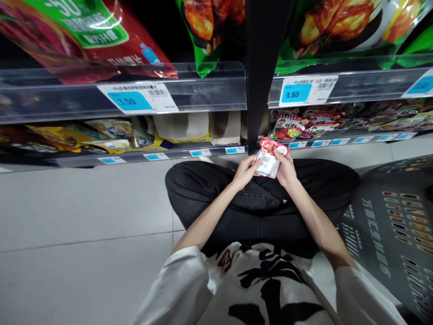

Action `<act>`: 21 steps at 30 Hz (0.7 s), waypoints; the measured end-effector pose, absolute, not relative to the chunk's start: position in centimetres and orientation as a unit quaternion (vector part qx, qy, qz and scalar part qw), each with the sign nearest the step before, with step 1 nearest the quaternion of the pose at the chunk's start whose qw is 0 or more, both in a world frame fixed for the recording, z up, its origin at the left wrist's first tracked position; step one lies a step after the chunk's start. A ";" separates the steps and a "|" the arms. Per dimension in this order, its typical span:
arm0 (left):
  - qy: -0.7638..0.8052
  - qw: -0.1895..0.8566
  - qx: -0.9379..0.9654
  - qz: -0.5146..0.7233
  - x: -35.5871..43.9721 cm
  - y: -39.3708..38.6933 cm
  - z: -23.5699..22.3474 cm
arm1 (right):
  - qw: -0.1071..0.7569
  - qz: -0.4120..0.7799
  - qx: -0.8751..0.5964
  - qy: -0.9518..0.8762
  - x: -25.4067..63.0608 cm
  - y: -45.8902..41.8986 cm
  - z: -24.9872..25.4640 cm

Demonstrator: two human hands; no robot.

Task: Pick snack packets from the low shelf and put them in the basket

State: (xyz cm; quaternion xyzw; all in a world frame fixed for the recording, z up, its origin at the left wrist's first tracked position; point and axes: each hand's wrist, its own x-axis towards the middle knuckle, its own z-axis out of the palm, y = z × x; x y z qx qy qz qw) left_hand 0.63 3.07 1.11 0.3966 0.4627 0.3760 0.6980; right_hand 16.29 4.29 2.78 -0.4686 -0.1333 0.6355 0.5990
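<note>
Between both hands, over my bent knees, is a small red and white candy packet (269, 163) with a pale printed panel facing up. My left hand (246, 171) pinches its left side, thumb on top. At the upper right of the packet, my right hand (285, 166) grips it, also with the thumb over the front. The undersides of the fingers are hidden behind it. Just beyond the hands, similar red and white candy packets (289, 127) lie on the low shelf.
A grey plastic shopping basket (372, 225) stands close on my right. Ahead, a clear shelf lip (209, 95) with price tags juts out above the hands, bearing large snack bags (145, 49). A dark upright post (260, 76) splits the shelving. Yellow boxes (182, 135) fill the lower left shelf.
</note>
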 end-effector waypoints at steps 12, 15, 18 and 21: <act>0.442 0.702 0.457 0.322 0.5 2.9 0.8 | 0.614 0.614 -0.491 -0.073 16.8 4.7 1.1; 0.436 0.718 0.437 0.320 0.5 2.7 0.6 | 0.615 0.616 -0.487 -0.075 16.8 4.7 1.1; 0.432 0.735 0.411 0.322 0.7 2.7 1.0 | 0.615 0.619 -0.483 -0.076 16.8 4.6 1.2; 0.432 0.743 0.396 0.324 0.8 2.6 1.4 | 0.611 0.625 -0.479 -0.083 16.9 4.7 1.3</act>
